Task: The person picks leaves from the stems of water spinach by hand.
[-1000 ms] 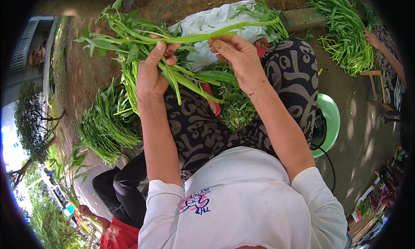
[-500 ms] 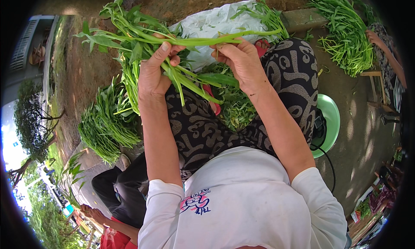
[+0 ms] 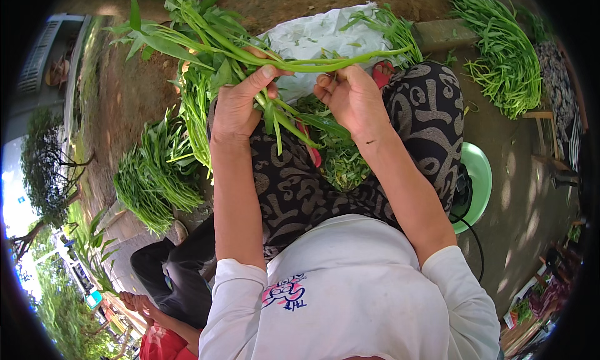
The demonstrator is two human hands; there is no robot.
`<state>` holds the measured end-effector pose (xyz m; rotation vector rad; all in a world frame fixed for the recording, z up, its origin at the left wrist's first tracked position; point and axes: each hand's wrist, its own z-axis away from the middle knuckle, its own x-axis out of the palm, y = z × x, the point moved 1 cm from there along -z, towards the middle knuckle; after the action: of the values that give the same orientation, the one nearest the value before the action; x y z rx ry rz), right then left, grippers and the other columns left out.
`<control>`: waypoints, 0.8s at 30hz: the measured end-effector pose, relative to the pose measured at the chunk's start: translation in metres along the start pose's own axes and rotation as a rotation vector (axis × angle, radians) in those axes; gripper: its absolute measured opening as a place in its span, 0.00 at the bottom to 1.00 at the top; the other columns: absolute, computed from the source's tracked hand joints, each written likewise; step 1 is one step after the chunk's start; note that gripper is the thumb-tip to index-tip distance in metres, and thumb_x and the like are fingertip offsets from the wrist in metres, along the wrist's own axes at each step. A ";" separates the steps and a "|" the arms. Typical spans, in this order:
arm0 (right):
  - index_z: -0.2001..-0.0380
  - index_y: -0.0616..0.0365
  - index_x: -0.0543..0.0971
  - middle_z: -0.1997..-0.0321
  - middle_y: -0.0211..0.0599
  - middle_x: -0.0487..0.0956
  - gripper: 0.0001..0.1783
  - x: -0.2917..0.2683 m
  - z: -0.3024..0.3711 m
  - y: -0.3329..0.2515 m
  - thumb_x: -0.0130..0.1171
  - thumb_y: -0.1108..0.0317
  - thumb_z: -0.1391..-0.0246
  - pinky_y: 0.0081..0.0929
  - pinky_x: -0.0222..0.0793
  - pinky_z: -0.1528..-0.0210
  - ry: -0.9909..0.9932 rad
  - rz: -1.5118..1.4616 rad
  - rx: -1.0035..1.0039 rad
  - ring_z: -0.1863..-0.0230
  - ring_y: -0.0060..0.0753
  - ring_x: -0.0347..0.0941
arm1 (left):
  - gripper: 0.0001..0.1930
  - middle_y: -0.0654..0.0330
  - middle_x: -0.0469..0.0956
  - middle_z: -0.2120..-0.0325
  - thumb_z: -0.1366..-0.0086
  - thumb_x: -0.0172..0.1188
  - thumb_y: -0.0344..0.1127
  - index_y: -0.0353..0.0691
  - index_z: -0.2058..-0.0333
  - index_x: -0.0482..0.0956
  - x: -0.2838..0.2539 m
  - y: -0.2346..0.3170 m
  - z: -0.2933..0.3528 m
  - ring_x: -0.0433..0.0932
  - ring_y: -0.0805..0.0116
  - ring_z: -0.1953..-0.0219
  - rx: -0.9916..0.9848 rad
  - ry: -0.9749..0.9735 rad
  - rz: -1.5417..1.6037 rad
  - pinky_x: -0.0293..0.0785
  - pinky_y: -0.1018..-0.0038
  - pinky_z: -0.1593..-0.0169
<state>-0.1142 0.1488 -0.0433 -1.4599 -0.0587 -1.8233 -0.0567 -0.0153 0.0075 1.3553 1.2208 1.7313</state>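
My left hand (image 3: 240, 107) is closed round several long leafy green stems (image 3: 315, 67) that look like water spinach. Their leaves fan out to the upper left, and one long bare stem stretches right across my lap. Just under that stem, the fingers of my right hand (image 3: 359, 104) are pinched together; what lies between the fingertips is too small to make out. More of the same greens (image 3: 199, 119) hang or lie behind my left wrist. Below my hands, a heap of leaf bits (image 3: 342, 166) lies between my legs.
A white sack (image 3: 300, 38) with leaves on it is spread ahead. Piles of greens lie at left (image 3: 156, 172) and far right (image 3: 506, 60). A pale green basin (image 3: 480, 179) holding a dark object stands by my right thigh. Another person's hand (image 3: 139, 304) holds a stem, lower left.
My right hand has dropped slightly away from the long stem it was touching. My left hand has moved a little right and down, with the stems still in it.
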 end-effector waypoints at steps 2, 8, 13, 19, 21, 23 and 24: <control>0.70 0.59 0.70 0.70 0.34 0.72 0.04 -0.002 -0.002 0.001 0.47 0.72 0.44 0.33 0.68 0.63 0.034 -0.025 0.010 0.70 0.29 0.69 | 0.14 0.56 0.78 0.69 0.45 0.67 0.27 0.38 0.61 0.73 0.002 -0.001 0.000 0.81 0.60 0.64 0.005 0.004 -0.019 0.68 0.76 0.74; 0.69 0.58 0.71 0.69 0.33 0.72 0.02 -0.021 -0.008 -0.005 0.52 0.73 0.47 0.28 0.67 0.64 0.139 -0.075 -0.047 0.71 0.27 0.68 | 0.13 0.57 0.79 0.69 0.44 0.65 0.26 0.39 0.61 0.73 -0.010 -0.002 -0.002 0.81 0.63 0.65 0.033 0.027 0.074 0.68 0.76 0.74; 0.60 0.55 0.70 0.60 0.31 0.74 0.12 -0.026 -0.006 -0.026 0.57 0.76 0.48 0.26 0.66 0.58 0.367 0.392 -0.326 0.61 0.24 0.69 | 0.11 0.57 0.78 0.68 0.43 0.64 0.26 0.39 0.61 0.73 -0.015 0.001 -0.002 0.81 0.63 0.65 0.027 0.051 0.100 0.68 0.77 0.74; 0.54 0.62 0.67 0.59 0.33 0.70 0.16 -0.017 0.007 -0.076 0.55 0.74 0.44 0.22 0.63 0.54 0.403 0.473 -0.880 0.59 0.22 0.65 | 0.12 0.57 0.79 0.68 0.43 0.65 0.26 0.38 0.61 0.74 -0.013 0.002 0.001 0.81 0.62 0.66 0.022 0.100 0.019 0.68 0.76 0.74; 0.53 0.62 0.70 0.58 0.34 0.73 0.16 -0.011 0.013 -0.082 0.57 0.69 0.43 0.23 0.65 0.52 0.245 0.671 -0.973 0.57 0.23 0.67 | 0.12 0.57 0.79 0.68 0.44 0.66 0.27 0.39 0.61 0.74 -0.009 0.003 0.001 0.81 0.63 0.66 0.012 0.105 -0.034 0.68 0.77 0.73; 0.52 0.63 0.72 0.55 0.37 0.74 0.19 0.000 0.021 -0.079 0.58 0.63 0.42 0.26 0.65 0.48 0.072 1.026 -0.865 0.53 0.28 0.69 | 0.13 0.58 0.79 0.68 0.44 0.67 0.29 0.39 0.61 0.74 -0.007 0.002 0.000 0.80 0.64 0.65 -0.010 0.069 -0.074 0.69 0.77 0.72; 0.52 0.63 0.73 0.52 0.40 0.75 0.22 0.004 0.022 -0.070 0.58 0.58 0.42 0.28 0.65 0.46 -0.019 1.218 -0.762 0.50 0.32 0.70 | 0.13 0.58 0.79 0.68 0.44 0.67 0.30 0.39 0.61 0.75 -0.007 0.000 0.000 0.80 0.64 0.65 -0.021 0.052 -0.095 0.69 0.77 0.72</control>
<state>-0.1376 0.2062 -0.0032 -1.4268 1.3351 -0.7877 -0.0551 -0.0218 0.0052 1.2270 1.2718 1.7178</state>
